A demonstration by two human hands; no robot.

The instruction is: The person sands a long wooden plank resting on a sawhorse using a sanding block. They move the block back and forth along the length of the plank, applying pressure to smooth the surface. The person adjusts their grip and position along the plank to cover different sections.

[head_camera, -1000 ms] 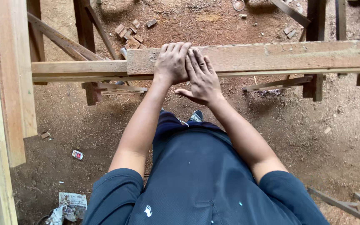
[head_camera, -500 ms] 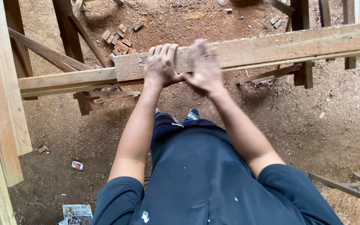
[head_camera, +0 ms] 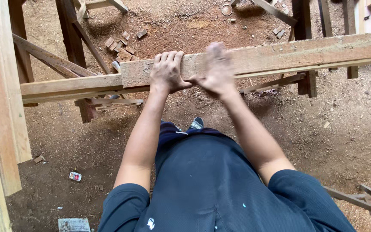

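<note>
A worker in a dark blue shirt leans over a rough-sawn timber plank (head_camera: pixel 280 56) that runs crosswise in front of the body, its long axis stretching from just left of the hands out past the right edge of the view, rising slightly to the right. The left hand (head_camera: pixel 167 71) lies palm down on the plank's near-left end, fingers together and curled over the far edge, thumb spread toward the other hand; it presses rather than clasps. The right hand (head_camera: pixel 214 68) sits just beside it on the same board, blurred, so whether its fingers are flat or curled cannot be told. Both hands are at the plank's left end, the left one nearer the cut end, with nearly all the board's length lying off to the right. The plank's end overlaps a lower horizontal beam (head_camera: pixel 69 86) that continues leftward. Below, small wood offcuts (head_camera: pixel 119 45) lie scattered on the sawdust-covered dirt floor (head_camera: pixel 344 129), and a dark shoe (head_camera: pixel 196 123) shows beneath the hands.
</note>
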